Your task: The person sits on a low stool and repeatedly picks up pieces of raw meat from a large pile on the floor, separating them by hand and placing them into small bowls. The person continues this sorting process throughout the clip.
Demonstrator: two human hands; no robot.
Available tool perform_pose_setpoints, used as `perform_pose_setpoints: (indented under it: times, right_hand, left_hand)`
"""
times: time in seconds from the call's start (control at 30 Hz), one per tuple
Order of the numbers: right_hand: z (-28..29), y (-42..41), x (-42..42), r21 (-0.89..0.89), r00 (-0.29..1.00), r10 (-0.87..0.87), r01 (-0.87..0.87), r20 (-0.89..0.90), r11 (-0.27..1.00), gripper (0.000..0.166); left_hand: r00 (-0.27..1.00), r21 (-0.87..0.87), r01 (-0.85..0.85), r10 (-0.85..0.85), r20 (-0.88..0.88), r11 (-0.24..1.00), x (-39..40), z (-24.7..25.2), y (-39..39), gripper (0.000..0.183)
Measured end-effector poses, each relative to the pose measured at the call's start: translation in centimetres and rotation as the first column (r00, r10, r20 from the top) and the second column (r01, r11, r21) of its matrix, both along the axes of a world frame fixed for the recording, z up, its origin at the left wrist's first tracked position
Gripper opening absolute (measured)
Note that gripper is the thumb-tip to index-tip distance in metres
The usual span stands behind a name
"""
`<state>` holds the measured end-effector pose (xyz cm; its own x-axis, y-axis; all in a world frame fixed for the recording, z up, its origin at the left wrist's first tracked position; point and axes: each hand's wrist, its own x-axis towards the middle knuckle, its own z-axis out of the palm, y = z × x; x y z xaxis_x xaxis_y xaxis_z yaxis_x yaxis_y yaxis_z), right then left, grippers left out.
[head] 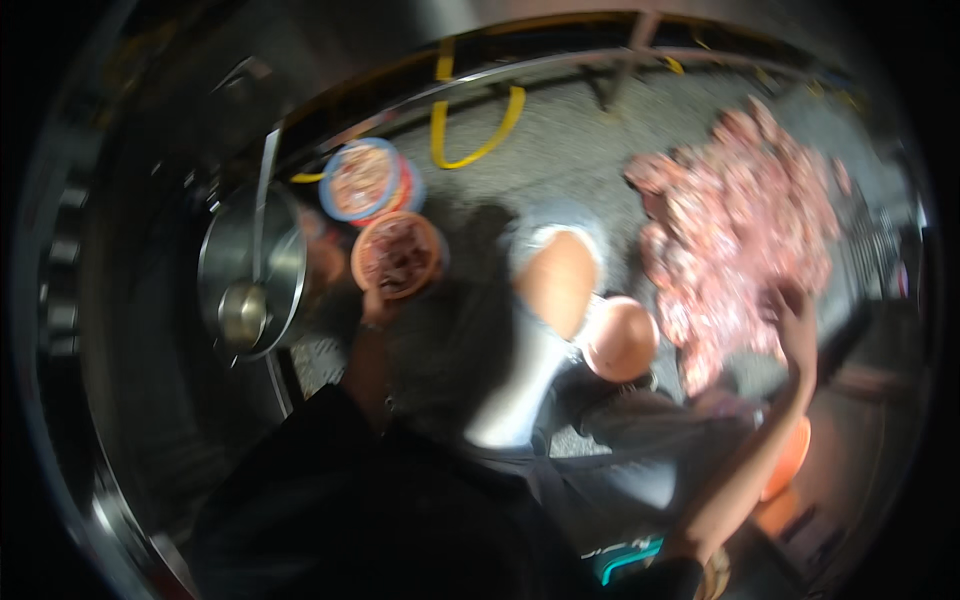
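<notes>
My left hand [377, 304] grips the near rim of an orange tub [397, 253] that holds dark red meat pieces. Just behind that tub, and touching or nearly touching it, stands a blue-rimmed tub [360, 178] filled with paler pieces. On the right, a large heap of raw pink meat pieces [720, 225] lies spread over a grey surface. My right hand [787, 304] reaches into the heap's near right edge; blur and the meat hide its fingertips, so whether it holds a piece is unclear. An orange tub [621, 339], apparently without contents, sits between my knee and the heap.
A large metal pot [289, 262] with a long-handled ladle [244, 311] stands at the left. Yellow straps [480, 154] hang by a metal rail [525, 64] at the back. More orange tubs [787, 457] are at the lower right, beside my forearm. My bare knee [559, 277] juts into the middle.
</notes>
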<state>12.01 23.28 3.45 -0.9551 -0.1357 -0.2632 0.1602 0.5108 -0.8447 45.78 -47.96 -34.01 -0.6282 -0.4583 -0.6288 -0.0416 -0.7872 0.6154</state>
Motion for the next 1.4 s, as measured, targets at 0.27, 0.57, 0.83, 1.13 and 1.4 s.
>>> perform_pose_setpoints:
  times: [0.27,0.57,0.83,1.13,1.4]
  right_hand:
    - [2.8,0.4,-0.7,0.046,0.987,0.121,-0.117,-0.101,0.992,0.017]
    - [2.0,4.1,0.3,0.176,0.943,-0.050,0.113,-0.328,0.978,0.032]
    - [2.6,2.5,-1.2,0.405,0.920,-0.031,0.202,-0.390,0.892,0.022]
    - [3.0,1.5,-0.8,0.344,0.937,-0.130,0.245,-0.324,0.906,0.023]
    - [6.4,2.3,1.8,0.270,0.960,-0.267,0.279,-0.083,0.921,0.026]
  left_hand:
    - [0.977,0.073,0.191,-0.197,0.084,0.979,-1.6,1.7,2.1,0.038]
    - [0.834,-0.798,0.539,-0.304,0.461,0.270,-8.9,22.3,-0.4,0.037]
    - [0.472,-0.897,0.136,-0.769,0.431,-0.420,-41.2,41.8,36.6,0.029]
    - [0.519,-0.042,-0.254,-0.173,0.837,-0.966,-51.3,10.3,52.6,0.052]
    - [0.691,-0.165,-0.311,-0.341,0.637,-0.936,-53.4,2.3,54.2,0.066]
